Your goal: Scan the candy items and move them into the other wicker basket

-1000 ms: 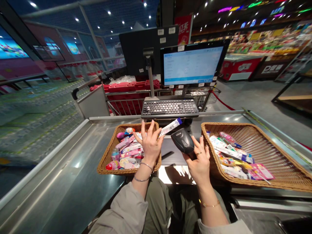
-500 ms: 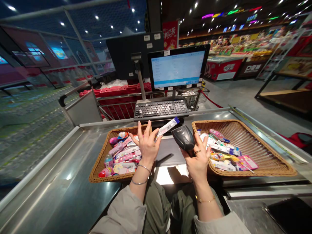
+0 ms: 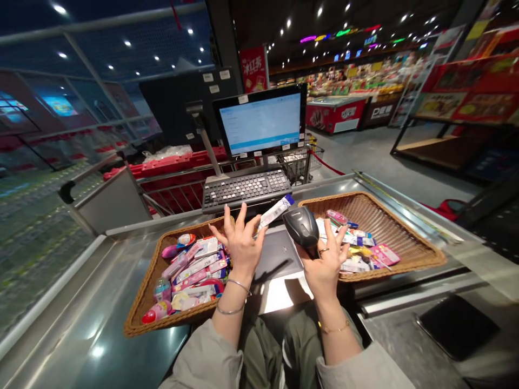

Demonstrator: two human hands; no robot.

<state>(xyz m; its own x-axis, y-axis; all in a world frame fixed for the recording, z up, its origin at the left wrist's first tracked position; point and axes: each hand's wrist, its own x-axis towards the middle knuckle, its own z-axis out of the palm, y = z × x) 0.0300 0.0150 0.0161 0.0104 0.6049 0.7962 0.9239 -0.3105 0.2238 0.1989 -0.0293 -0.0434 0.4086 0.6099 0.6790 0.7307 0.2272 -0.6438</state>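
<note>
Evidently the left hand (image 3: pixel 244 246) pinches a packet (image 3: pixel 274 213), lower end hidden; the right hand (image 3: pixel 323 266) grips a scanner (image 3: pixel 301 226), handle mostly covered.

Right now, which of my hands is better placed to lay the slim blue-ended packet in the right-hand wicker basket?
Left, I'd say: your left hand pinches the slim packet. Your right hand is nearer the wicker basket but holds the barcode scanner.

The packet (image 3: pixel 274 213) is between the left basket (image 3: pixel 146 283) and right basket (image 3: pixel 389 224), before the keyboard (image 3: pixel 247 189).
</note>
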